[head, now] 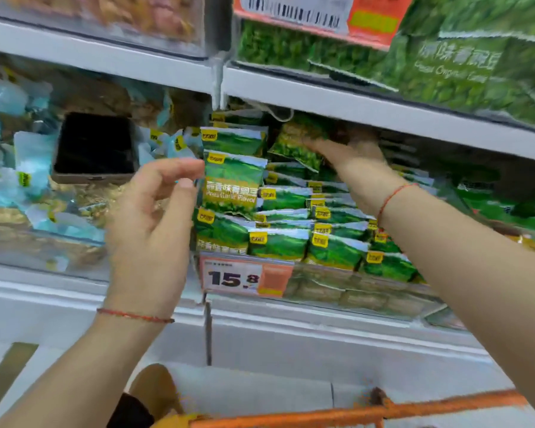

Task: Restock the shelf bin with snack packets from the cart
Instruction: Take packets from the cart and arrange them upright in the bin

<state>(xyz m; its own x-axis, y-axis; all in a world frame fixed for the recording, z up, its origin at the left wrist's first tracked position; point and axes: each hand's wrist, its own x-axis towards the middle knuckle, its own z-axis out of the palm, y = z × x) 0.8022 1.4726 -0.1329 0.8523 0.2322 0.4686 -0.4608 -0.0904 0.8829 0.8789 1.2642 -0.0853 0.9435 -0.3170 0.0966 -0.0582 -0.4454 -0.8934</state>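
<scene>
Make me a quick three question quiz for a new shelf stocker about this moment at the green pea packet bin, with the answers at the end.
1. True or false: the right hand is deep in the bin, on a green packet at the top of the pile.
2. Which price shows on the tag at the bin's front? A) 15.8 B) 9.5 C) 22.0
3. Fill in: the left hand hovers, fingers loosely spread, beside the upright packet marked "Peas Garlic ____".

Key
1. True
2. A
3. Flavor
</scene>
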